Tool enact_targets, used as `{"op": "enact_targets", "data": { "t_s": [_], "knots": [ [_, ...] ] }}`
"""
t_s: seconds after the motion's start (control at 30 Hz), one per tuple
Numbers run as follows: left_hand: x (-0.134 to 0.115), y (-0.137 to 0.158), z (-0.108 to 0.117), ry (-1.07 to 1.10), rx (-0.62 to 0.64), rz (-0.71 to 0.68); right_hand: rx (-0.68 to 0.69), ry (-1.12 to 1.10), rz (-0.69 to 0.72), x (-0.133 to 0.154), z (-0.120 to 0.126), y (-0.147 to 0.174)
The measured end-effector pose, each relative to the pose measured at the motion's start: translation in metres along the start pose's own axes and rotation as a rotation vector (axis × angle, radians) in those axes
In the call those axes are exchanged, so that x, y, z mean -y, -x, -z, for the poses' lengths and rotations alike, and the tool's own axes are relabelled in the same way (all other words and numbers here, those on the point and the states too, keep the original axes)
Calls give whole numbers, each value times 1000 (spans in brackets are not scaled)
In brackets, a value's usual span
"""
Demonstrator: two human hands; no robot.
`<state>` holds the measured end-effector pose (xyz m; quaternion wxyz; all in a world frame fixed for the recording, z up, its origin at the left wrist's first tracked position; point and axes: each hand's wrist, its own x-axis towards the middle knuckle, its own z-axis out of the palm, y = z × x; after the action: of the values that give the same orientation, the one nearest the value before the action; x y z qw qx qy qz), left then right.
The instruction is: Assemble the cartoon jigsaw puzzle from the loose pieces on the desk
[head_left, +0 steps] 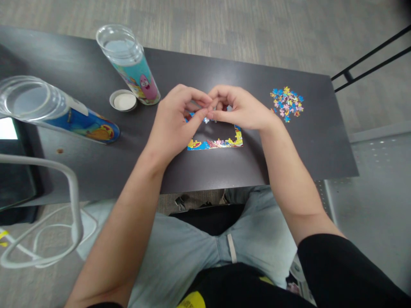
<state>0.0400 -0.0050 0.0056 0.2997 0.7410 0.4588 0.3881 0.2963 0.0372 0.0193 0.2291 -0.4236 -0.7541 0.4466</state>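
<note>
My left hand (179,116) and my right hand (241,107) meet fingertip to fingertip over a partly assembled jigsaw puzzle (215,144). Both are closed in a pinch; whatever lies between the fingertips is too small and covered to name. The puzzle's joined border shows along its bottom and lower right corner in blue, yellow and red, with dark table inside it. My hands hide most of its upper part. A few light pieces show just under my fingers. To the right, a pile of loose puzzle pieces (287,104) lies on the table.
On the dark table (218,171) stand a clear-topped tube with a pink cartoon figure (141,75) and a blue printed tube (73,115). A round white lid (124,101) lies between them. A white cable (72,188) loops at the left, near a dark screen (16,171).
</note>
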Motion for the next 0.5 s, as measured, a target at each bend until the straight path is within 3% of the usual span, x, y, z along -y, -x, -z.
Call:
{"op": "enact_targets", "data": {
  "t_s": [0.17,0.37,0.5],
  "knots": [
    [-2,-2,-15,9,-70,-61,-33,-3,-15,6,21,10],
    [-7,8,-18,-315,277,-206,-98,88,-142,-8,43,21],
    [-4,12,-19,-347,321,-249,-69,81,-174,-14,40,19]
  ]
}}
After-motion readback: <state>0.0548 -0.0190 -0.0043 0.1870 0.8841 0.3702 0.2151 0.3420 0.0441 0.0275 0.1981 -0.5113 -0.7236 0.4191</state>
